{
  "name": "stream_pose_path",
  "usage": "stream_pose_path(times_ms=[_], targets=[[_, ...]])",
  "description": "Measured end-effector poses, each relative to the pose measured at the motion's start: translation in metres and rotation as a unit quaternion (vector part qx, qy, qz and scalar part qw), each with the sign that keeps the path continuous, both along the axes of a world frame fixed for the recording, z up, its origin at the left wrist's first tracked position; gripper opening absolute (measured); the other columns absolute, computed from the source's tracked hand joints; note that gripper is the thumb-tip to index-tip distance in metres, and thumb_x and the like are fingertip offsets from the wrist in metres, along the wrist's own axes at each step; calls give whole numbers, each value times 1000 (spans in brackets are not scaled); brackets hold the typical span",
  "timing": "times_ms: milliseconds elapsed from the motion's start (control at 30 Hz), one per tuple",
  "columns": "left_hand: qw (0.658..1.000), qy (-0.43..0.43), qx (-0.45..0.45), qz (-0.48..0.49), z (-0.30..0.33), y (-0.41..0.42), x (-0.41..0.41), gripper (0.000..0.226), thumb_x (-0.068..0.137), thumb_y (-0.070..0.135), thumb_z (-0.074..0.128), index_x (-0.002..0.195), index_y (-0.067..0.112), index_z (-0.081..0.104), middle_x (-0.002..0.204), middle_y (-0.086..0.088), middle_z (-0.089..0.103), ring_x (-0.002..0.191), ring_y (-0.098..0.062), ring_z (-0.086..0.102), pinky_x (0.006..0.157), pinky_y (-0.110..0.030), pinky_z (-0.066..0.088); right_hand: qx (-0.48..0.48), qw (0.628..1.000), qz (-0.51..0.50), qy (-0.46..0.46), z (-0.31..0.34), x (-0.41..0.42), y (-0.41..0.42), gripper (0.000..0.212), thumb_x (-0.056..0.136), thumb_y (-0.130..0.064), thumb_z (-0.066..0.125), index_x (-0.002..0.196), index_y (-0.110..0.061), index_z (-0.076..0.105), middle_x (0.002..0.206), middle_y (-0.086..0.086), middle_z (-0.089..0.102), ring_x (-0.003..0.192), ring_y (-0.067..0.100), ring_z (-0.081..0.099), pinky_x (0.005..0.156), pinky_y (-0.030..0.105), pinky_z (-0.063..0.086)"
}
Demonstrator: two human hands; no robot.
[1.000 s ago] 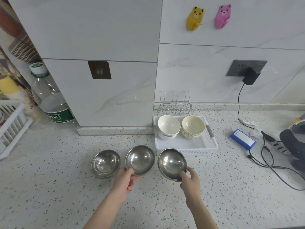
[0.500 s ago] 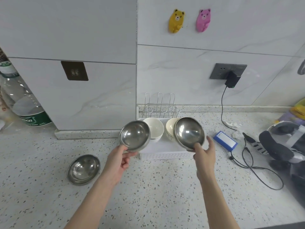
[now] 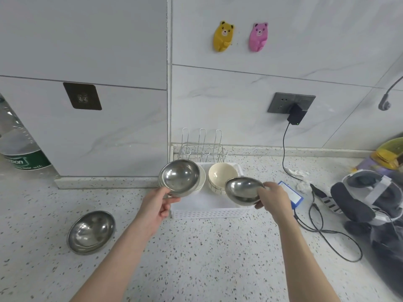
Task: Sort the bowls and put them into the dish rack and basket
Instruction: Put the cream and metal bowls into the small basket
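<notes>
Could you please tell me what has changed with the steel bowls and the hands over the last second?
The left hand and right hand, each gripping a steel bowl, lifted them off the counter toward the white basket. The third steel bowl and the ceramic bowls stayed put.

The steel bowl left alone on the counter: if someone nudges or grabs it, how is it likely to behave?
The steel bowl looks thin-walled and rigid, so probably light and not fragile. Its rounded underside on the smooth speckled counter suggests it may rock or slide when nudged. The polished surface could be slippery; the left hand pinches a similar bowl at the rim, which seems to work.
</notes>
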State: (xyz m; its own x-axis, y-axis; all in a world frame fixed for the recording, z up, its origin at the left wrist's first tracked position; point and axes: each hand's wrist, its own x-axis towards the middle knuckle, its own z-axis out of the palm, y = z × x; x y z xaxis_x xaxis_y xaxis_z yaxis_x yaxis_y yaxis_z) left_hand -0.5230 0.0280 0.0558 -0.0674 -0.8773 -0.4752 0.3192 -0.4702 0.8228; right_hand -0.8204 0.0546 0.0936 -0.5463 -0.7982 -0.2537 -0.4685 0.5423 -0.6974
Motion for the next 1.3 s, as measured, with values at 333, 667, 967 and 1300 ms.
stream_pose_path(times_ms=[333,667,967,1300], targets=[[1000,9,9,-10,-5,-2,-4,16,96,14,55,111,9,58,87,-21,76,44,-9,41,35,-17,33,77,990,59,100,-4,-10,-25,35,83,-23,43,113,-8,55,50,1,68,62,16,57,54,27,41],[1000,10,5,-1,-9,1,-1,19,98,16,54,115,9,58,86,-20,76,45,-9,41,35,-18,34,192,961,151,126,3,-10,-63,36,89,-27,41,71,-7,64,47,4,67,34,10,50,60,26,45],[1000,1,4,13,-4,11,2,17,98,16,54,113,9,58,92,-22,72,48,-11,41,37,-19,33,223,958,160,81,-15,18,-78,29,84,-12,35,99,-6,59,67,8,75,48,16,63,79,31,55],[1000,-3,7,9,-11,14,5,17,97,18,55,111,8,60,83,-17,76,46,-9,43,37,-18,34,165,977,108,82,-60,32,-56,28,95,-21,37,87,-4,56,63,5,64,52,16,57,64,32,52]])
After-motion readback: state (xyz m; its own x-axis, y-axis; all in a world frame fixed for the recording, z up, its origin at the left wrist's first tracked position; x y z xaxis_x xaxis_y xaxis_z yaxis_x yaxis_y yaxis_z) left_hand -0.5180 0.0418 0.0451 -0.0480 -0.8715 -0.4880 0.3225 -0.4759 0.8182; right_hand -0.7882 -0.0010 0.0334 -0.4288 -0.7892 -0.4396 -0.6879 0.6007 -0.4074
